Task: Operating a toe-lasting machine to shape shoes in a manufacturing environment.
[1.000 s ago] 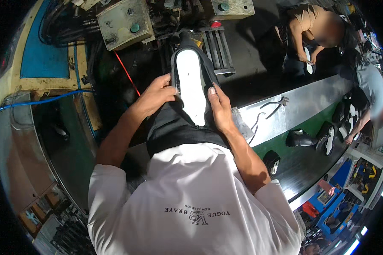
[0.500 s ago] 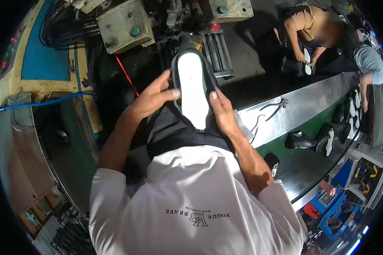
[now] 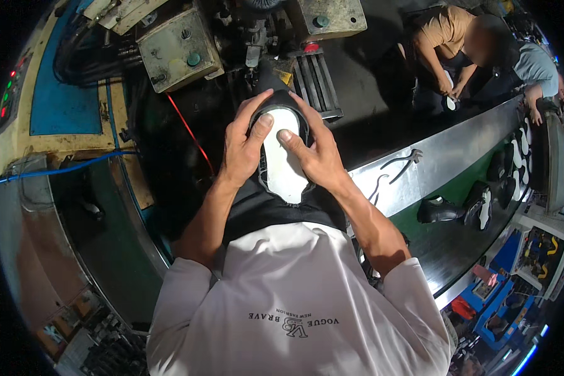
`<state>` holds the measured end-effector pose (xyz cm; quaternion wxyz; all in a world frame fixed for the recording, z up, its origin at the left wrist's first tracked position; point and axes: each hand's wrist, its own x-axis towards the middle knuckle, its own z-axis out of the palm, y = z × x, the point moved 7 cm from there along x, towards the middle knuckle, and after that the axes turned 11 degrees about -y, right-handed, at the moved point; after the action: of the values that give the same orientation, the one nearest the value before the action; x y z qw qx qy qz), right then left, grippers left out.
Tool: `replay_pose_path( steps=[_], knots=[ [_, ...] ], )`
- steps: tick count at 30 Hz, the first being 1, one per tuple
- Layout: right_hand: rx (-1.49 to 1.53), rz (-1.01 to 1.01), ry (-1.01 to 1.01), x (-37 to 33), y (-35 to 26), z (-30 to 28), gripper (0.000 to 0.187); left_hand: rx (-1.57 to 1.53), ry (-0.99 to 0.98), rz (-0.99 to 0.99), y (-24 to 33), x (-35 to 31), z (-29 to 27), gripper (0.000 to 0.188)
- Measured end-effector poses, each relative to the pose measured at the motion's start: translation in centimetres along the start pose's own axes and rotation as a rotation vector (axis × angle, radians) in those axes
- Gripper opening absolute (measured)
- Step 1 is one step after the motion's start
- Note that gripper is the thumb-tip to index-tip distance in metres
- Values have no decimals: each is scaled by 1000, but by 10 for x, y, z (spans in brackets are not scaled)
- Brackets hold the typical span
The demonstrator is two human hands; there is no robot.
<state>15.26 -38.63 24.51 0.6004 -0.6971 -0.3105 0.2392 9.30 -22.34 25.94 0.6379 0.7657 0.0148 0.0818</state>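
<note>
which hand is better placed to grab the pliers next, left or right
Probably the right hand: the pliers lie on the metal ledge to its right, farther from the left hand. Both hands grip the shoe, so the right would have to let go first.

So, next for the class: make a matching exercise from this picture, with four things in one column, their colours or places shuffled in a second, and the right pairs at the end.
Things
1. held shoe
2. pincers
3. hose
4. wire

Colours or places
A. lying on the metal ledge
B. red
C. black with a white sole, under both thumbs
D. blue

Right pairs: 1-C, 2-A, 3-D, 4-B
</note>
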Motion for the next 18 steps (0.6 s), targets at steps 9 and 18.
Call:
replay_pose_path(
  steps=[9, 18],
  knots=[
    [-30, -38, 56, 5, -2, 3, 72, 1, 30, -13, -3, 3, -3, 46],
    [-111, 5, 105, 13, 6, 13, 68, 35, 39, -25, -16, 6, -7, 43]
  ],
)
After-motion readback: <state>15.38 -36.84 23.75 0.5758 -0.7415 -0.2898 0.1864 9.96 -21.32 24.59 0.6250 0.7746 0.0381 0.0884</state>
